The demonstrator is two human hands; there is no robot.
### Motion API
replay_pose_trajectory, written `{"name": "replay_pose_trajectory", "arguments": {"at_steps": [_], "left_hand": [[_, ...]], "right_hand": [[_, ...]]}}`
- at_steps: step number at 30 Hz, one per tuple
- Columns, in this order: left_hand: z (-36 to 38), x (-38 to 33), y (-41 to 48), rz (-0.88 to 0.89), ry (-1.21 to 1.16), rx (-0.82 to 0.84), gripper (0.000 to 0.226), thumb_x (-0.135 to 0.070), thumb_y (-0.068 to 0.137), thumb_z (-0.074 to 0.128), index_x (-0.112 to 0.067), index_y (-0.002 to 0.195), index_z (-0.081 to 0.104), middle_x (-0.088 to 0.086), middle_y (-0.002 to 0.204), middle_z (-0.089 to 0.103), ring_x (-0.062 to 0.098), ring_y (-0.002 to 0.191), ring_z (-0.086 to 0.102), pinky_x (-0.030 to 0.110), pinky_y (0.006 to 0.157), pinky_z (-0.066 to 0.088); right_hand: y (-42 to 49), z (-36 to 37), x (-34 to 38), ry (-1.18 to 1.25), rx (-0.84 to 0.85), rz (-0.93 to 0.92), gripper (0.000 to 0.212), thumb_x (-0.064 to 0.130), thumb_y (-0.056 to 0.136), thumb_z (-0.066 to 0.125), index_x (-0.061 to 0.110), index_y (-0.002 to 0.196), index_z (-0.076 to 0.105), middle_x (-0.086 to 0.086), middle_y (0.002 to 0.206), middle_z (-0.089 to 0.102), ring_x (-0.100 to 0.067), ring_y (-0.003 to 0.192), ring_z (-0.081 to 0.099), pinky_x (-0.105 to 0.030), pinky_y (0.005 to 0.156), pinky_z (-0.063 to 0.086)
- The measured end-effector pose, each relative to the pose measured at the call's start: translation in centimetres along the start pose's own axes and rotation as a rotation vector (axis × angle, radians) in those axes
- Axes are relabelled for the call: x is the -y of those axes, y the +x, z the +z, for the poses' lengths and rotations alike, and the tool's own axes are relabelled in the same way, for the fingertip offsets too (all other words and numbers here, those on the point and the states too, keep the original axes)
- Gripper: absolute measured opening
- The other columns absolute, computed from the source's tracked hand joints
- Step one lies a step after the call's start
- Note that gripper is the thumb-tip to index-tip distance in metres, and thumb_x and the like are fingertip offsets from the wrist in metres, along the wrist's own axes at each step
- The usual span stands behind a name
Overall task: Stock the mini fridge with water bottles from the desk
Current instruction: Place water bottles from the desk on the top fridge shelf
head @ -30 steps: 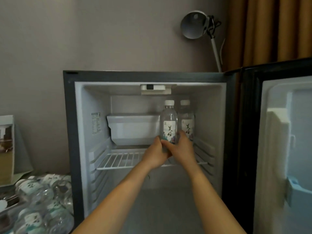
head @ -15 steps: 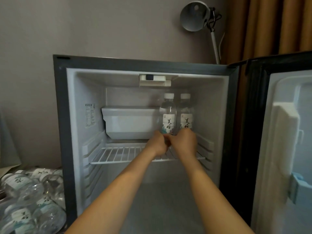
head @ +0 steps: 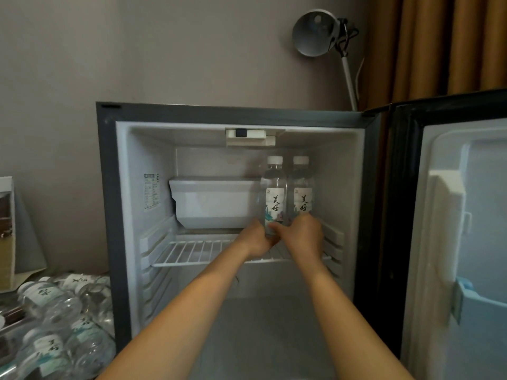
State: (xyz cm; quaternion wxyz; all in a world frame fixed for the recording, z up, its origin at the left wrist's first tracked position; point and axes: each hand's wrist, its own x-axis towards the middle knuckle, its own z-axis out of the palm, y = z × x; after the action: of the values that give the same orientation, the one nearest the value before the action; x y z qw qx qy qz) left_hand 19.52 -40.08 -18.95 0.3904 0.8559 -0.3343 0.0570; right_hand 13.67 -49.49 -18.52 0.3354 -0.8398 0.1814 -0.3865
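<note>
The mini fridge stands open in front of me. Two clear water bottles with white caps stand upright side by side at the right of its white wire shelf. My left hand and my right hand both reach in and grip the base of the left bottle. My right hand also hides the bottom of the right bottle, and I cannot tell whether it touches that one. Several more bottles lie in a pile at the lower left, beside the fridge.
A white freezer box hangs at the back left above the shelf. The fridge door is swung open to the right, with a door shelf low on it. A desk lamp and a brown curtain stand behind. The fridge floor holds nothing.
The view has shifted slightly. Both hands stay at the base of the left bottle, which stands a little further back beside the right one.
</note>
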Motion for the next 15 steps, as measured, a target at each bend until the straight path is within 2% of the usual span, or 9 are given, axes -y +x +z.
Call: {"name": "replay_pose_trajectory", "arguments": {"at_steps": [2, 5, 8, 10, 15], "left_hand": [[0.0, 0.5, -0.3, -0.007, 0.061, -0.001, 0.048, -0.032, 0.082, 0.06, -0.023, 0.128, 0.051, 0.003, 0.12, 0.063, 0.021, 0.109, 0.059, 0.04, 0.095, 0.048], [-0.3, 0.0, -1.8, -0.004, 0.12, -0.029, 0.042, -0.02, 0.086, 0.059, -0.018, 0.127, 0.051, 0.006, 0.123, 0.061, 0.025, 0.114, 0.056, 0.034, 0.095, 0.045], [-1.1, -0.5, -4.5, 0.028, 0.14, -0.158, 0.041, -0.015, 0.09, 0.054, -0.01, 0.13, 0.045, 0.011, 0.128, 0.057, 0.027, 0.121, 0.051, 0.034, 0.096, 0.042], [-1.9, -0.3, -7.0, 0.008, 0.146, -0.291, 0.047, -0.015, 0.092, 0.051, -0.009, 0.137, 0.039, 0.01, 0.131, 0.055, 0.026, 0.123, 0.049, 0.033, 0.101, 0.039], [-4.6, 1.9, -14.4, 0.023, 0.087, -0.578, 0.032, -0.008, 0.088, 0.053, -0.012, 0.12, 0.058, 0.009, 0.104, 0.069, 0.021, 0.099, 0.063, 0.026, 0.085, 0.045]], "right_hand": [[-0.3, 0.1, -0.4, 0.002, -0.043, -0.013, 0.043, 0.042, 0.075, 0.074, -0.001, 0.078, 0.068, -0.021, 0.084, 0.069, -0.033, 0.082, 0.066, -0.026, 0.055, 0.032], [-1.1, 0.0, -0.2, 0.043, -0.098, -0.099, 0.036, 0.036, 0.083, 0.067, 0.0, 0.083, 0.072, -0.021, 0.083, 0.07, -0.032, 0.079, 0.067, -0.026, 0.056, 0.032], [-2.7, -0.1, 1.0, 0.13, -0.107, -0.205, 0.023, 0.022, 0.088, 0.061, 0.003, 0.091, 0.074, -0.018, 0.091, 0.072, -0.031, 0.087, 0.067, -0.031, 0.065, 0.043], [-4.4, 0.1, 2.0, 0.173, -0.061, -0.248, 0.022, 0.021, 0.089, 0.059, 0.004, 0.092, 0.074, -0.016, 0.09, 0.073, -0.03, 0.087, 0.067, -0.029, 0.067, 0.042], [-9.7, 2.6, 5.0, 0.386, 0.13, -0.292, 0.022, 0.02, 0.088, 0.059, 0.004, 0.081, 0.073, -0.014, 0.077, 0.073, -0.026, 0.076, 0.068, -0.036, 0.073, 0.051]]}}
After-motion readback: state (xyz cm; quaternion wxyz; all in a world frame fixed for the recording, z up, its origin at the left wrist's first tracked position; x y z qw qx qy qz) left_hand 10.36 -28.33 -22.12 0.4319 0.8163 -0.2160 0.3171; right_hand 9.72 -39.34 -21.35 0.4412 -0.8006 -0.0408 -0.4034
